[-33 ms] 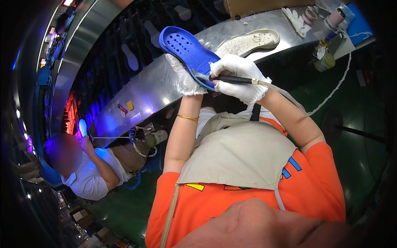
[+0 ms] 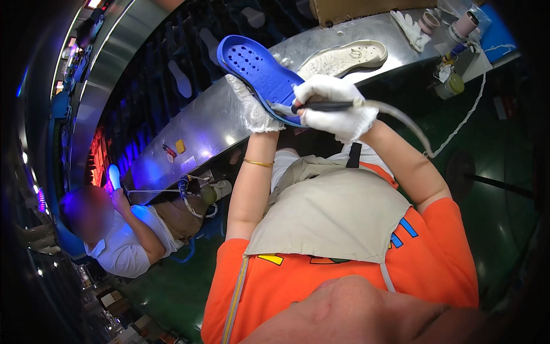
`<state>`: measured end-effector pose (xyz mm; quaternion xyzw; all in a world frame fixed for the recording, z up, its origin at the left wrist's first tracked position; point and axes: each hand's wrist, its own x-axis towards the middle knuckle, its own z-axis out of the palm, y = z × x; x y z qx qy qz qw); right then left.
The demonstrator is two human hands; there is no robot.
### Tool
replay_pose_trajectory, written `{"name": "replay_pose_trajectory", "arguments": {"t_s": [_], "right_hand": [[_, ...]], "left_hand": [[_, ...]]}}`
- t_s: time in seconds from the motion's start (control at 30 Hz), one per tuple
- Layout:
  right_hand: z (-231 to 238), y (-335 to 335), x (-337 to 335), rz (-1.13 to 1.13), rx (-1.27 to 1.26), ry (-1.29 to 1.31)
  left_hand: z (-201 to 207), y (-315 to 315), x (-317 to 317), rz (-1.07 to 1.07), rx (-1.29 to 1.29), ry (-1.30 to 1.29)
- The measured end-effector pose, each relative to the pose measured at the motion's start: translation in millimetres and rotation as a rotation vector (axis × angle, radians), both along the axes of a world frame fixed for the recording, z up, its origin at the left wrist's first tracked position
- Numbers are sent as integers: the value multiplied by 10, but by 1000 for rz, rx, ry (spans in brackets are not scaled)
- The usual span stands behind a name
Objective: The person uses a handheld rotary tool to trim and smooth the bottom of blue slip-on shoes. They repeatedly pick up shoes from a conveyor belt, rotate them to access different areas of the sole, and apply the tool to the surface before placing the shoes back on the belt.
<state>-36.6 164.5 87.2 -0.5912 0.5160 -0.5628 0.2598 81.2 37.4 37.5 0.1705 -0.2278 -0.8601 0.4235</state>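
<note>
My left hand [image 2: 254, 109], in a white knit glove, grips a blue shoe sole [image 2: 252, 66] by its left side. The sole slants up and to the left, dotted with small holes near its far end. In my right hand [image 2: 338, 109], also gloved, is a black-handled brush [image 2: 321, 106] with a pale hose [image 2: 401, 116] running from its back end. Its pale bristles meet the sole's near left edge. My right fingers close round the handle and hide part of the sole's near end. Just beyond, a white shoe sole [image 2: 346, 57] lies on the metal bench.
The metal bench [image 2: 200, 117] runs from lower left to upper right, beside a dark conveyor with pale soles [image 2: 180, 79]. A spare glove [image 2: 409, 28] and a green-bottomed container [image 2: 451, 86] are at the right. A co-worker [image 2: 129, 238] sits at the left, holding a blue-lit sole.
My right hand has shifted slightly right and turned, bending the hose upward into an arc. The blue sole has moved a little left with my left hand.
</note>
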Motion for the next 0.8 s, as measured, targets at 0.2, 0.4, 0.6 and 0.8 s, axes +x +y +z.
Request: {"name": "replay_pose_trajectory", "arguments": {"t_s": [0.2,0.4,0.6,0.8], "right_hand": [[-32,-72,-199,-102,137,-293],[-39,23,-119,-106,-46,-251],[-58,96,12,-1,182,-422],[-37,148,113,89,279,-479]], "left_hand": [[243,254,79,-138,124,188],[86,324,62,-147,-5,115],[70,133,63,-31,17,65],[53,115,-25,9,-70,26]]}}
